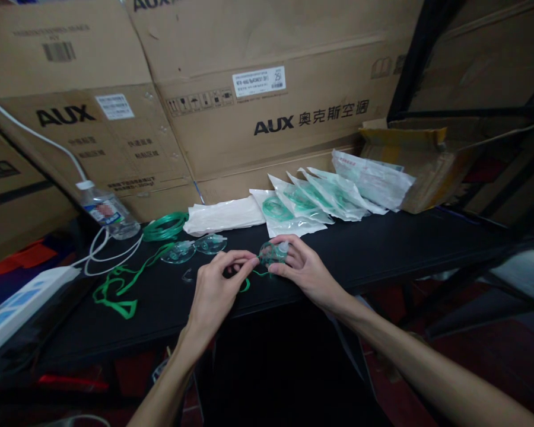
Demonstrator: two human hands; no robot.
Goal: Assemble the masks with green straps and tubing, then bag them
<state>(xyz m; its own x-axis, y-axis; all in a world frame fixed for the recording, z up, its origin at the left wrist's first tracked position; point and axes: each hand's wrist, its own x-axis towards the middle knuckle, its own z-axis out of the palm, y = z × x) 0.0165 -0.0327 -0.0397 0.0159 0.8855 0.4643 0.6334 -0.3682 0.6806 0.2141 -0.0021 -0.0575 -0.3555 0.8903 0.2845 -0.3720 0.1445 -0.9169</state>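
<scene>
A clear green oxygen mask (270, 254) is held just above the black table's front part. My right hand (306, 264) wraps round its right side, thumb below and fingers above. My left hand (222, 279) is closed in a pinch at the mask's left edge, where a thin green elastic strap (245, 286) hangs below the fingers; the exact pinch point is partly hidden. Left of my hands lie two more clear masks (178, 252), side by side on the table, and loose green straps (124, 284).
Sealed pouches with green contents (293, 201) lean in a row behind my hands, beside white folded packaging (226, 214). Coiled green tubing (165, 226), a plastic bottle (109, 210) and a power strip (26, 302) are at left. An open carton (431, 166) stands at right; large AUX boxes (231, 130) back the table.
</scene>
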